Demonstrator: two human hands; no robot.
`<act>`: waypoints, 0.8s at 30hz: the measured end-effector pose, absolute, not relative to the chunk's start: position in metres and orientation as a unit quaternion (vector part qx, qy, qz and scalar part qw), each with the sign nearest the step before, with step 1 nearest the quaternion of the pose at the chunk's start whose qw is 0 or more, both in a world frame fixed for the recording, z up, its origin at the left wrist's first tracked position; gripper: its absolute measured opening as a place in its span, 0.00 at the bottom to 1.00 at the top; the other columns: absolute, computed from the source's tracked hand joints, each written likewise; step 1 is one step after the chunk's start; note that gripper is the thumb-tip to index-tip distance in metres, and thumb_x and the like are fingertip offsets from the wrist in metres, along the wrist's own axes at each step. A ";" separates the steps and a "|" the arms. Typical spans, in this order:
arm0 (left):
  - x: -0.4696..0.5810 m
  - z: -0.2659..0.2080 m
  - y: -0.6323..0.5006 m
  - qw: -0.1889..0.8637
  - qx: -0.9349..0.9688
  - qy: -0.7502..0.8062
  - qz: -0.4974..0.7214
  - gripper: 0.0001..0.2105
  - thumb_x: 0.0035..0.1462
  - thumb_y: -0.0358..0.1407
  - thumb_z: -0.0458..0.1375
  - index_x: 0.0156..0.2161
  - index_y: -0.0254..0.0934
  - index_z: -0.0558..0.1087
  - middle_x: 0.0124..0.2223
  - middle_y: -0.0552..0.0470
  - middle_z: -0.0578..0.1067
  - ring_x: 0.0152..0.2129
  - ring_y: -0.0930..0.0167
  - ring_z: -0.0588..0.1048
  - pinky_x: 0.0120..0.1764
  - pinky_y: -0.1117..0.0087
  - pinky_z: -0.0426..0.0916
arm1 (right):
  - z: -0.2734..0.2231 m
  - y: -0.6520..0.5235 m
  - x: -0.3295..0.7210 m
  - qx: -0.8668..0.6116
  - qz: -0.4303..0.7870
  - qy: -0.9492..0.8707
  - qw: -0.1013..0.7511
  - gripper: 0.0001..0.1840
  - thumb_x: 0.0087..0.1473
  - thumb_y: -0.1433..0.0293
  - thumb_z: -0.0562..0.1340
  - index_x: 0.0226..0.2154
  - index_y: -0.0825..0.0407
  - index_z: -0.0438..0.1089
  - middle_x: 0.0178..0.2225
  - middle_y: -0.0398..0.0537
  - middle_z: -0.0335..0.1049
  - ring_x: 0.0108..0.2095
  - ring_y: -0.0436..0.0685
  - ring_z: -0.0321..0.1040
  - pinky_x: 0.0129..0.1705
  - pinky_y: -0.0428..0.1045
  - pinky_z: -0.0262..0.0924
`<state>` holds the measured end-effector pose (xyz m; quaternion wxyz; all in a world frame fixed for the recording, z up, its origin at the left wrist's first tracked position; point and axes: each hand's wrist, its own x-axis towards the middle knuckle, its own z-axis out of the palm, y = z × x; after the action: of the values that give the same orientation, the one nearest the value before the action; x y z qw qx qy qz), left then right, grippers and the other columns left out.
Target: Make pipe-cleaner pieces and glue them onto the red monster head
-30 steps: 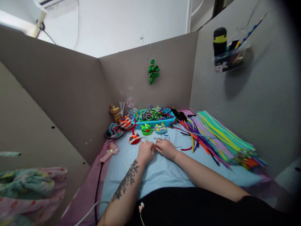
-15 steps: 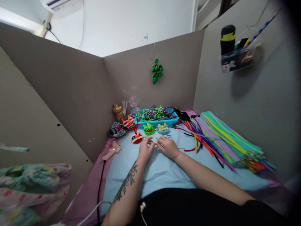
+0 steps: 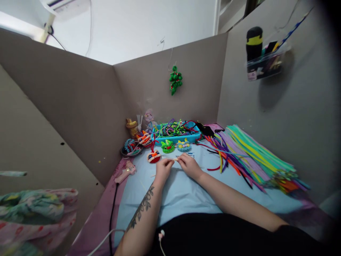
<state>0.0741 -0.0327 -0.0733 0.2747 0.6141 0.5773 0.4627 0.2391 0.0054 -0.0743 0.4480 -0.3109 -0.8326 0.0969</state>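
Note:
My left hand (image 3: 163,169) and my right hand (image 3: 190,166) meet over the blue cloth, both with fingers pinched. Between the fingertips shows a short bit of pale pipe cleaner (image 3: 175,159); most of it is hidden. A pale end also sticks out left of my left wrist. Just beyond my left hand lies a red, white and orange pipe-cleaner animal head (image 3: 153,156). A green animal head (image 3: 167,146) and a light blue and yellow one (image 3: 183,145) sit behind my hands.
A blue tray (image 3: 177,139) of tangled pipe cleaners stands at the back. Bundled pipe cleaners (image 3: 255,156) spread on the right. On the left are a pink glue gun (image 3: 126,173) with a black cord and a dark bowl (image 3: 131,153). Grey panels surround the table.
My left hand's fingers have closed from a looser, spread pose into a pinch. The pale piece between the fingertips shows more plainly. The whole view has shifted slightly.

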 end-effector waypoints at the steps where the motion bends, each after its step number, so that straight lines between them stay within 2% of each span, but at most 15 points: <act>1: 0.075 -0.073 -0.033 0.281 0.611 0.580 0.461 0.15 0.59 0.38 0.54 0.50 0.35 0.67 0.49 0.46 0.70 0.41 0.66 0.72 0.42 0.59 0.70 | -0.075 0.005 0.239 -0.319 0.095 -0.827 0.453 0.10 0.60 0.68 0.53 0.32 0.51 0.69 0.31 0.47 0.67 0.33 0.54 0.66 0.37 0.48 0.61; 8: 0.082 -0.072 -0.034 0.327 0.581 0.591 0.454 0.15 0.59 0.39 0.55 0.50 0.34 0.67 0.49 0.46 0.70 0.42 0.65 0.72 0.42 0.59 0.70 | -0.072 0.000 0.234 -0.366 0.068 -0.801 0.468 0.08 0.58 0.69 0.55 0.30 0.51 0.68 0.31 0.47 0.67 0.31 0.54 0.66 0.34 0.47 0.58; 18: 0.084 -0.070 -0.034 0.378 0.533 0.593 0.470 0.16 0.59 0.39 0.55 0.50 0.34 0.67 0.50 0.46 0.70 0.42 0.65 0.72 0.42 0.59 0.70 | -0.069 -0.003 0.234 -0.394 0.018 -0.788 0.473 0.06 0.57 0.70 0.57 0.29 0.51 0.67 0.31 0.46 0.69 0.33 0.54 0.67 0.33 0.46 0.56; 24: 0.089 -0.073 -0.033 0.395 0.519 0.590 0.477 0.16 0.59 0.38 0.55 0.50 0.34 0.67 0.50 0.46 0.70 0.42 0.65 0.72 0.42 0.59 0.70 | -0.070 -0.002 0.233 -0.403 -0.009 -0.790 0.463 0.09 0.54 0.73 0.57 0.23 0.50 0.64 0.29 0.47 0.68 0.33 0.56 0.64 0.33 0.47 0.54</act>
<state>0.0886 -0.0331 -0.0732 0.3948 0.5188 0.5895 0.4770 0.2334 -0.0021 -0.0695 0.4627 -0.4028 -0.7897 -0.0095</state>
